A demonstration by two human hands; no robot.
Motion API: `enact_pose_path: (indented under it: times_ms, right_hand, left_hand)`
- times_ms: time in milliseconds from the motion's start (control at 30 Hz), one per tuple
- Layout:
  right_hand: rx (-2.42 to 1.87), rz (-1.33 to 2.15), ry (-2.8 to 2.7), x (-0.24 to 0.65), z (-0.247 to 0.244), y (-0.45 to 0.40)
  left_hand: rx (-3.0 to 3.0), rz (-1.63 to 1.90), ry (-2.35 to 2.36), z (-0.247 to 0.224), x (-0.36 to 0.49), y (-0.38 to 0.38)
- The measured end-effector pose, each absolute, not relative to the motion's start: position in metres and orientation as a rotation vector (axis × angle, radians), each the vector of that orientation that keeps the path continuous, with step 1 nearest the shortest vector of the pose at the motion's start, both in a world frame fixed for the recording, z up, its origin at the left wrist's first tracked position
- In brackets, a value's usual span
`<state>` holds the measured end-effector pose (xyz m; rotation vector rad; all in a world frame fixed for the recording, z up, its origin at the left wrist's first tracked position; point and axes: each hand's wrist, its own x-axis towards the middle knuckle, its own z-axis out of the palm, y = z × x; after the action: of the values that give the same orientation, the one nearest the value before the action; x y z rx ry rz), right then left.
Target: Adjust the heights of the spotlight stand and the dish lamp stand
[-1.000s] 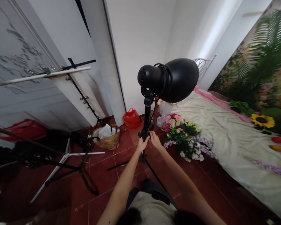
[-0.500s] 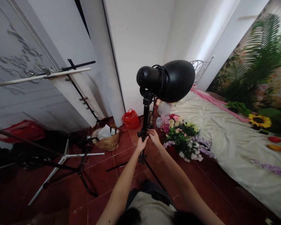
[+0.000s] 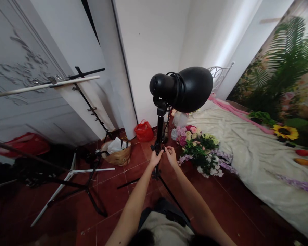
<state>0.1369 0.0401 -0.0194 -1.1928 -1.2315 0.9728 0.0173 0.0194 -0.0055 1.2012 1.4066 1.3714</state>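
Note:
In the head view, a black studio lamp [image 3: 196,89] with a looped cable sits on top of a black light stand [image 3: 160,129] in front of me. My left hand [image 3: 155,159] is closed around the stand's pole, just under a clamp collar. To its right, my right hand [image 3: 171,155] pinches a small dark knob [image 3: 164,149] at the side of that collar; the fingers partly cover it. The stand's legs spread over the red tiled floor near my feet.
White-and-black stand legs [image 3: 71,173] and a woven basket [image 3: 120,156] are on the left. A red bag [image 3: 144,131] rests by the wall. Artificial flowers [image 3: 192,136] stand beside a cream-draped bed [image 3: 248,150] on the right, with a sunflower [image 3: 285,132] on it.
My right hand has shifted slightly down and right, its fingers now pinching at the collar's side. The left hand stays on the pole, and the lamp looks the same.

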Motion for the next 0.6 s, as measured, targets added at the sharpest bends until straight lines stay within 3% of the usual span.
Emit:
enact_pose_path:
  times_ms: [600]
  right_hand:
    - [-1.498, 1.091, -1.416, 0.139, 0.001, 0.048]
  left_hand:
    - [1.209, 1.412, 1.275, 0.001, 0.015, 0.017]
